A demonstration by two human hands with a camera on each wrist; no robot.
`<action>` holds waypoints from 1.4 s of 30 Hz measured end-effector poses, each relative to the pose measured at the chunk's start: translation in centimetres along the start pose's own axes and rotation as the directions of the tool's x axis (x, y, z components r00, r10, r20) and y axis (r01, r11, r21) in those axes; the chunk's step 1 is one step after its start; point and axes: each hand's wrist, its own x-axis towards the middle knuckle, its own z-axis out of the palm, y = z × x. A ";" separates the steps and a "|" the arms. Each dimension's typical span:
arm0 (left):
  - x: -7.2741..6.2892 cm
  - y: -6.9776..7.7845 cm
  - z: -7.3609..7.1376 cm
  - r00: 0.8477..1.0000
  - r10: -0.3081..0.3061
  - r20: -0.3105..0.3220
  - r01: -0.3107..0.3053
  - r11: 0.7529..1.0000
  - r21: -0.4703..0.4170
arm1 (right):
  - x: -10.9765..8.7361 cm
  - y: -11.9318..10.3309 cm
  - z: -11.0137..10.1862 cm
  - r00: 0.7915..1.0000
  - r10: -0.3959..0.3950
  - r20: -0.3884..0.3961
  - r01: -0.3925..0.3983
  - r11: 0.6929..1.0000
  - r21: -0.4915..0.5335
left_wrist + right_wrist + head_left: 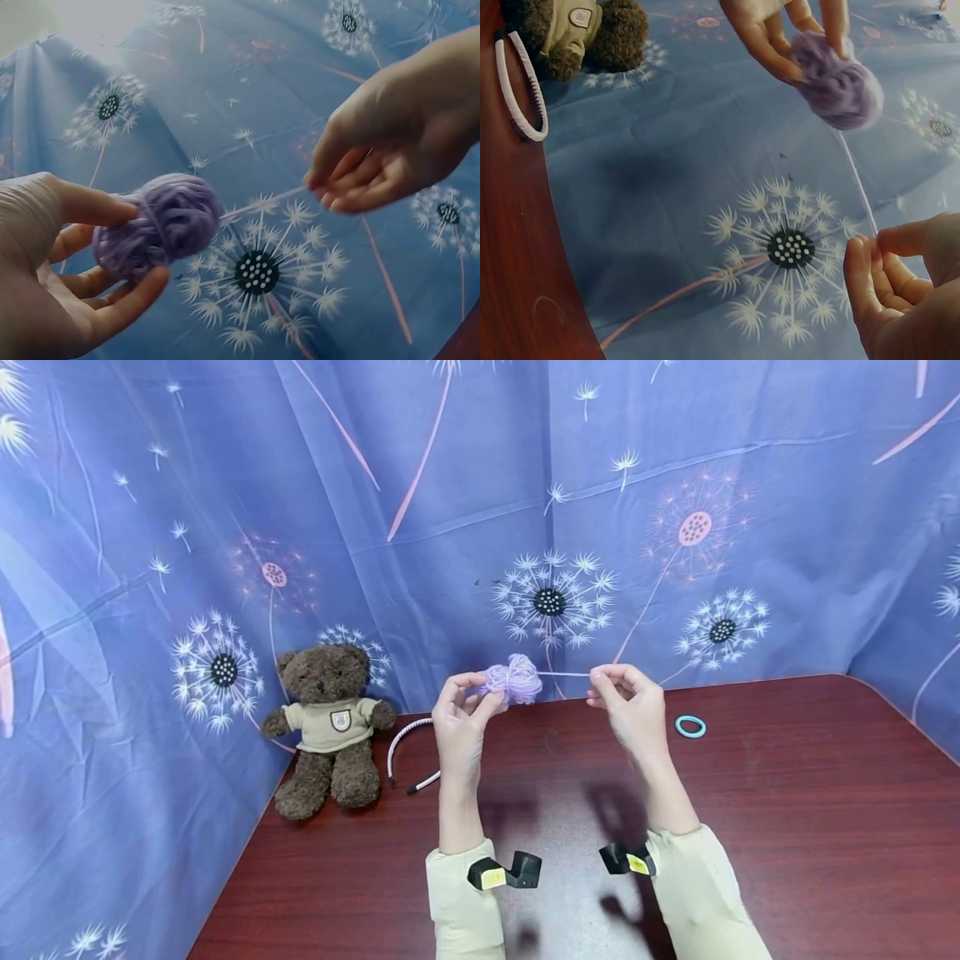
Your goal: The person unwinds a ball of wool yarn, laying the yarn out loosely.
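Note:
A small ball of lilac yarn (514, 680) is held up above the far part of the table by the left hand (462, 720), its thumb and fingers gripping the ball's left end. From the ball's right side a strand of yarn (564, 674) runs straight across to the right hand (632, 706), which pinches it between thumb and fingertip. In the left wrist view, the ball (180, 217) shows a band of yarn wrapped round its middle. The right wrist view shows the strand (857, 180) stretched between the ball and the pinching fingers.
On the left a brown teddy bear (327, 727) in a beige shirt sits against the curtain (465, 460). A white headband (405, 752) lies beside it, partly behind the left hand. A turquoise ring (690, 727) rests on the dark red table (810, 827) at right.

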 end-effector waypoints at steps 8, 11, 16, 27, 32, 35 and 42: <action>0.1 -0.3 -1.0 0.994 -0.072 0.087 0.049 0.969 0.244 | 0.5 -0.3 -1.0 0.995 -0.006 -0.104 0.015 0.997 0.080; 0.1 -0.5 -1.4 0.986 -0.107 0.129 0.057 0.938 0.341 | 0.7 -0.4 -1.3 0.992 -0.001 -0.126 0.013 0.996 0.093; 0.1 -0.8 -1.9 0.983 -0.137 0.125 0.075 0.910 0.407 | 1.0 -0.5 -1.9 0.985 0.012 -0.170 0.008 0.993 0.115; 0.6 -1.0 -2.3 0.997 -0.076 0.005 0.071 0.951 0.300 | 1.3 -0.6 -2.7 0.980 0.033 -0.194 0.001 0.985 0.172; 0.8 -0.8 -2.5 0.997 -0.059 -0.048 0.065 0.990 0.125 | 1.5 -0.3 -2.9 0.980 0.042 -0.196 -0.007 0.985 0.175; 0.8 -0.5 -2.7 0.997 -0.060 -0.057 0.061 0.998 0.008 | 1.7 -0.1 -3.2 0.977 0.043 -0.209 -0.007 0.985 0.172; 0.7 0.1 -3.5 0.995 -0.095 0.000 0.095 0.994 -0.056 | 2.1 0.1 -4.2 0.970 0.038 -0.240 0.012 0.978 0.206</action>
